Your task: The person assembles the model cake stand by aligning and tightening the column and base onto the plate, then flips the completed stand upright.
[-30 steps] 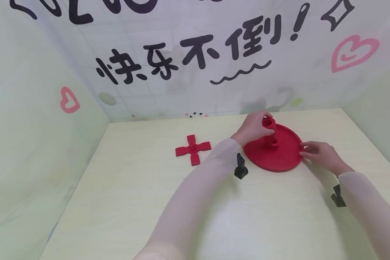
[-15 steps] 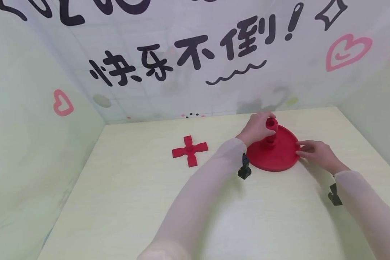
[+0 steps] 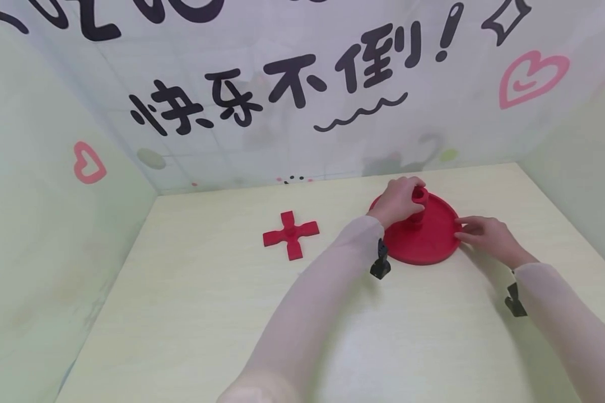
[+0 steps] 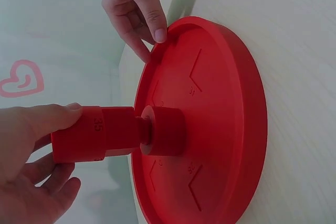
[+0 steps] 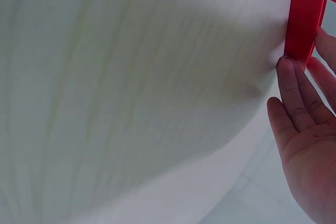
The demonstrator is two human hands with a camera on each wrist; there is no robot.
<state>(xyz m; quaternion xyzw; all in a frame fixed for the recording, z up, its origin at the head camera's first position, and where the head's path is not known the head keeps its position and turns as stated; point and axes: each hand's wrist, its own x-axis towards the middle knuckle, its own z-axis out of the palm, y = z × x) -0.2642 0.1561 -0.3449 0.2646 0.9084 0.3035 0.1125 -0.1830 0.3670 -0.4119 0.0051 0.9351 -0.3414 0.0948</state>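
My left hand (image 4: pixel 37 156) grips the wide end of a red stepped post (image 4: pixel 94 132), marked 35, with thumb on one side and fingers on the other. The post's narrow tip meets the mouth of a round socket (image 4: pixel 170 132) standing in the middle of a red round base (image 3: pixel 428 246). That base looks like a shallow tray with a raised rim and engraved angle marks. Across from it, my right hand (image 3: pixel 494 238) pinches the rim between thumb and fingers; in the right wrist view the fingertips (image 5: pixel 286 66) lie along its outer wall.
A flat red cross-shaped piece (image 3: pixel 291 235) with a raised hub lies on the pale table (image 3: pixel 191 313), left of the base. Behind the table stands a printed backdrop (image 3: pixel 262 151) with lettering and hearts. Light side walls (image 3: pixel 45 235) flank the work area.
The left hand has brought the post down to the socket. The right hand stays at the rim. The whole head view has shifted, so things appear slightly further left.
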